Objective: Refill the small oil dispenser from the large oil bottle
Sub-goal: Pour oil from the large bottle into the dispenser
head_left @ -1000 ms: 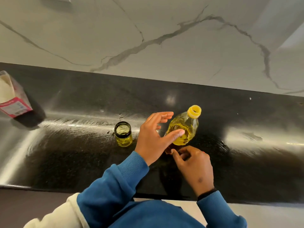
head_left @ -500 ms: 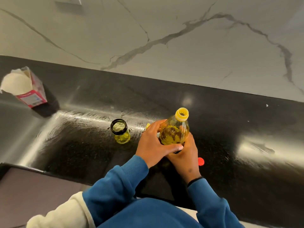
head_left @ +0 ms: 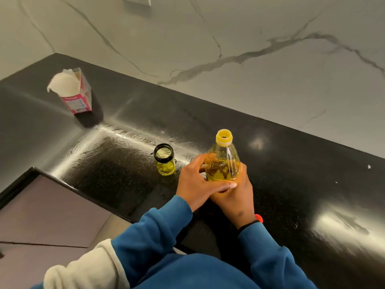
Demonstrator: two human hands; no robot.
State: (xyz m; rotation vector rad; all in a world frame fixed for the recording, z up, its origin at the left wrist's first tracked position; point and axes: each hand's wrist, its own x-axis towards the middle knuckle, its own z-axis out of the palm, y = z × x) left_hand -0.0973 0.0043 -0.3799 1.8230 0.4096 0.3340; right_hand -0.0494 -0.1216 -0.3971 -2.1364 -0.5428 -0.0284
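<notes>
Centre frame: left hand [head_left: 194, 184] and right hand [head_left: 234, 195] both clasp the uncapped large oil bottle [head_left: 222, 161], upright on the black worktop [head_left: 291, 184]. Small oil dispenser [head_left: 164, 162] stands open just left. Carton [head_left: 73, 91] upper left.

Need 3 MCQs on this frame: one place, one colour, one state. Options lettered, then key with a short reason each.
1. Where does the small oil dispenser stand relative to the large oil bottle?
A. On its left
B. On its right
C. Behind it, against the wall

2. What colour is the ring at the large oil bottle's mouth?
A. Red
B. Yellow
C. Black

3. How is the large oil bottle held?
A. Lying untouched on the counter
B. By one hand only
C. By both hands, upright

Key:
1 A, the dispenser sits left of the bottle on the black counter.
2 B, the rim is yellow.
3 C, the left hand and right hand wrap its body.
</notes>
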